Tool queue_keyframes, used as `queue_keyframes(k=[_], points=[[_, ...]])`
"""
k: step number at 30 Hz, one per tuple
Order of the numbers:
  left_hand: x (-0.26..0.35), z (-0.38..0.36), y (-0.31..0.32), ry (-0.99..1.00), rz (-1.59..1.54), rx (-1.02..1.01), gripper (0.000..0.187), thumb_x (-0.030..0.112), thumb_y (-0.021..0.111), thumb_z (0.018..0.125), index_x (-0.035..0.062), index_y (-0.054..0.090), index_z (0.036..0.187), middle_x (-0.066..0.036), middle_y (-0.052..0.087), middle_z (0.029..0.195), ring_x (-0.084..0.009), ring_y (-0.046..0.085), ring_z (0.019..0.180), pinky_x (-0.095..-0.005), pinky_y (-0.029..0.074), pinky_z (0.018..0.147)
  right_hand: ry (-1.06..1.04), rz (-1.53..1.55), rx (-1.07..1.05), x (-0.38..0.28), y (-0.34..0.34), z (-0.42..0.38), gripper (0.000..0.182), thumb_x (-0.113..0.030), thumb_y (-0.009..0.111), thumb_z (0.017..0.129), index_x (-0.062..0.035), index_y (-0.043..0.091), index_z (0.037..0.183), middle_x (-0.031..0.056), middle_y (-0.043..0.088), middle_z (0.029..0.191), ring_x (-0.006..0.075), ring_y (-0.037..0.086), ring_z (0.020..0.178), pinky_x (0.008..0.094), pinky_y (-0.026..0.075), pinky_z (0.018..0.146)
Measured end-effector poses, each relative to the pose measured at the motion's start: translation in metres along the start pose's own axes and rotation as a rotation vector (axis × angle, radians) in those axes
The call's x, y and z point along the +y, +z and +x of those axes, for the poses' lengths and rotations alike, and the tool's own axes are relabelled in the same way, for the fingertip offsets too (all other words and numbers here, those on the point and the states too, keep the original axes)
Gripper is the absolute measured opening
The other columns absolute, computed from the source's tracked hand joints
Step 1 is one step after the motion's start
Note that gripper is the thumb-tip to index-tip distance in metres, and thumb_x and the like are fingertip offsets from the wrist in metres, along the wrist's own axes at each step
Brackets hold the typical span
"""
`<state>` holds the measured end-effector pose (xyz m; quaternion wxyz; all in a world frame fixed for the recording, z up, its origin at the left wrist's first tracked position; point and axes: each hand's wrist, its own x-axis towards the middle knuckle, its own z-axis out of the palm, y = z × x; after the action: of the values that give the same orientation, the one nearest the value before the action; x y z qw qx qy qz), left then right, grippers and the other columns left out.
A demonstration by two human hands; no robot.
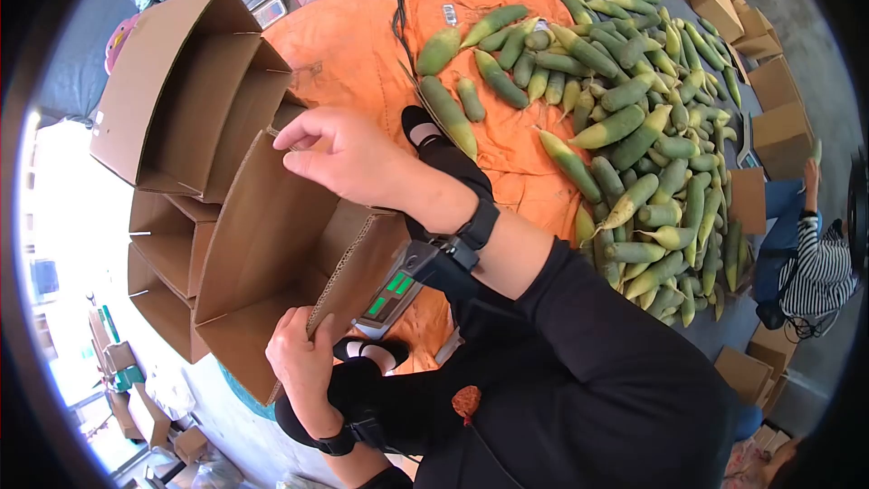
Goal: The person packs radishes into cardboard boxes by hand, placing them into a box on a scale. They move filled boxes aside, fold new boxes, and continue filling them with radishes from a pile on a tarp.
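Along the left of the frame I see several open cardboard boxes [163,72], overlapping too closely for me to count. Just right of them, left of centre, I have one open box [262,235]: plain brown, its inside shaded, with a raw, ribbed edge along the right-hand wall. Two hands are at it. My left hand [303,362], lower down, pinches that ribbed edge between thumb and fingers; my right hand [339,154], higher up, is loosely curled, thumb parted from forefinger, by the upper corner of the opposite wall, and I cannot tell whether its fingertips touch. Farther right come one scale [385,294] with a green-lit display, just beside the box, and two dark shoes [413,116]. One orange tarp [326,45] spreads across the upper centre, bearing dozens of long green radishes [652,163], heaped too thickly to count. Near the right edge sits one person [819,276] in a striped top.
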<state>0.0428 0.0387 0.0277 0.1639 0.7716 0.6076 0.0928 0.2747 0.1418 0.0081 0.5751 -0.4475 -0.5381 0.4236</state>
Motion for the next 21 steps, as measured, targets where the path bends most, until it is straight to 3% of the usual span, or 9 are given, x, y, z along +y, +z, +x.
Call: queue_keyframes(k=[2, 5, 10, 11, 14, 15, 16, 17, 21], points=[[0.001, -0.002, 0.003, 0.001, 0.012, 0.006, 0.018, 0.014, 0.069, 0.072, 0.0004, 0.064, 0.084, -0.016, 0.061, 0.08, -0.0376, 0.06, 0.075, -0.0392, 0.048, 0.067, 0.087, 0.091, 0.003, -0.001, -0.029, -0.01, 0.023, -0.015, 0.065, 0.086, -0.0035, 0.066, 0.106, -0.0009, 0.066, 0.09, 0.0051, 0.058, 0.08, 0.0225, 0.048, 0.07], [0.001, -0.003, 0.006, 0.008, 0.041, 0.022, 0.017, 0.015, 0.07, 0.073, 0.0019, 0.064, 0.083, -0.014, 0.062, 0.08, -0.0356, 0.061, 0.075, -0.0392, 0.048, 0.067, 0.073, -0.117, 0.089, 0.032, -0.083, -0.03, 0.022, -0.014, 0.062, 0.088, -0.0023, 0.066, 0.106, 0.0019, 0.067, 0.095, 0.0083, 0.06, 0.085, 0.0263, 0.049, 0.076], [0.004, -0.003, 0.008, -0.01, 0.092, 0.076, 0.016, 0.016, 0.071, 0.073, 0.0041, 0.065, 0.083, -0.011, 0.063, 0.079, -0.0328, 0.062, 0.076, -0.0395, 0.049, 0.067, 0.437, -0.888, 0.166, 0.171, -0.205, -0.128, 0.023, -0.016, 0.059, 0.082, -0.0044, 0.065, 0.101, 0.0169, 0.066, 0.089, 0.036, 0.063, 0.086, 0.0441, 0.049, 0.076], [0.004, -0.003, 0.008, -0.012, 0.093, 0.071, 0.016, 0.016, 0.071, 0.073, 0.0044, 0.066, 0.082, -0.011, 0.063, 0.079, -0.0324, 0.062, 0.076, -0.0393, 0.048, 0.068, 0.249, -1.048, 0.315, 0.191, -0.227, -0.165, 0.027, -0.017, 0.066, 0.08, -0.0032, 0.065, 0.103, 0.0169, 0.067, 0.098, 0.0335, 0.063, 0.095, 0.0409, 0.049, 0.086], [0.004, -0.002, 0.009, -0.038, 0.08, 0.067, 0.017, 0.016, 0.072, 0.072, 0.003, 0.065, 0.081, -0.012, 0.061, 0.077, -0.0327, 0.061, 0.074, -0.0381, 0.048, 0.067, 0.491, -1.23, 0.802, 0.209, -0.271, -0.247, 0.037, -0.014, 0.07, 0.073, -0.0009, 0.065, 0.108, 0.0188, 0.066, 0.102, 0.0352, 0.061, 0.102, 0.042, 0.046, 0.092], [0.006, -0.003, 0.009, -0.044, 0.06, 0.063, 0.019, 0.015, 0.072, 0.071, 0.0014, 0.064, 0.081, -0.014, 0.06, 0.077, -0.0336, 0.061, 0.073, -0.0372, 0.048, 0.066, 0.754, -1.039, 0.905, 0.168, -0.265, -0.253, 0.044, -0.014, 0.07, 0.073, 0.0008, 0.062, 0.114, 0.0212, 0.065, 0.107, 0.0357, 0.062, 0.102, 0.0423, 0.046, 0.092], [0.009, -0.003, 0.008, -0.051, 0.053, 0.068, 0.018, 0.015, 0.072, 0.071, 0.0015, 0.065, 0.08, -0.013, 0.061, 0.077, -0.0325, 0.061, 0.072, -0.0372, 0.048, 0.066, 0.61, -1.164, 1.135, 0.209, -0.285, -0.302, 0.052, -0.018, 0.072, 0.072, 0.0011, 0.06, 0.118, 0.0246, 0.063, 0.111, 0.0372, 0.06, 0.106, 0.042, 0.045, 0.095], [0.009, -0.002, 0.008, -0.062, 0.059, 0.076, 0.018, 0.015, 0.072, 0.071, 0.0015, 0.065, 0.08, -0.013, 0.061, 0.077, -0.0325, 0.061, 0.072, -0.0372, 0.048, 0.066, 0.958, -1.125, 1.231, 0.198, -0.286, -0.315, 0.063, -0.025, 0.075, 0.07, -0.0009, 0.055, 0.124, 0.0251, 0.059, 0.118, 0.0385, 0.056, 0.111, 0.0426, 0.043, 0.098], [0.008, -0.001, 0.008, -0.052, 0.068, 0.09, 0.015, 0.016, 0.072, 0.071, 0.0043, 0.067, 0.078, -0.009, 0.062, 0.075, -0.0298, 0.061, 0.075, -0.038, 0.048, 0.068, 1.277, -1.083, 1.355, 0.207, -0.294, -0.348, 0.077, -0.038, 0.078, 0.068, -0.007, 0.047, 0.132, 0.0204, 0.054, 0.126, 0.037, 0.051, 0.118, 0.0452, 0.041, 0.101]])
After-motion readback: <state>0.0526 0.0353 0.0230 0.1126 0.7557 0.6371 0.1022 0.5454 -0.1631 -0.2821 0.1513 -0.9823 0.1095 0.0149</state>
